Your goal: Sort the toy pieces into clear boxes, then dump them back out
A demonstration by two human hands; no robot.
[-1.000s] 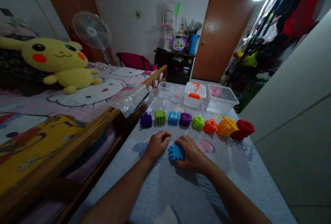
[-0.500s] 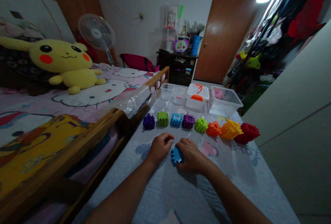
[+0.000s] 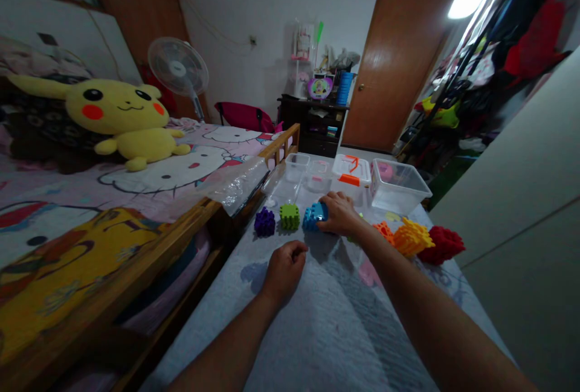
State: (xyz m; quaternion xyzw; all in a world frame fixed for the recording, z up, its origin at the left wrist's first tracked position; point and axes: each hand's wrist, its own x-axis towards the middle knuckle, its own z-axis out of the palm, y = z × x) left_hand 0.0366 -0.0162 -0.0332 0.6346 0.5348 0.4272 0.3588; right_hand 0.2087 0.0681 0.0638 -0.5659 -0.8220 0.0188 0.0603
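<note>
My right hand (image 3: 339,214) is closed on a blue interlocking block (image 3: 322,211), its thumb at the near side and its fingers over the far side. That block is at the blue stack (image 3: 309,220) in the row; whether it is pressed together with it I cannot tell. Left of it stand a green block stack (image 3: 289,217) and a dark purple one (image 3: 264,222). My left hand (image 3: 285,268) rests on the cloth nearer to me, fingers curled in, with nothing visible in it. The purple stack is hidden behind my right hand, and the light green one mostly so.
Orange (image 3: 384,232), yellow (image 3: 412,238) and red block stacks (image 3: 441,244) continue the row at right. Clear plastic boxes (image 3: 399,189) and an orange-handled lid (image 3: 351,167) are behind. A wooden bed rail (image 3: 181,235) runs along the left.
My right hand has carried the blue block forward, away from me, to the blue stack in the row. My left hand stays about where it was, fingers curled.
</note>
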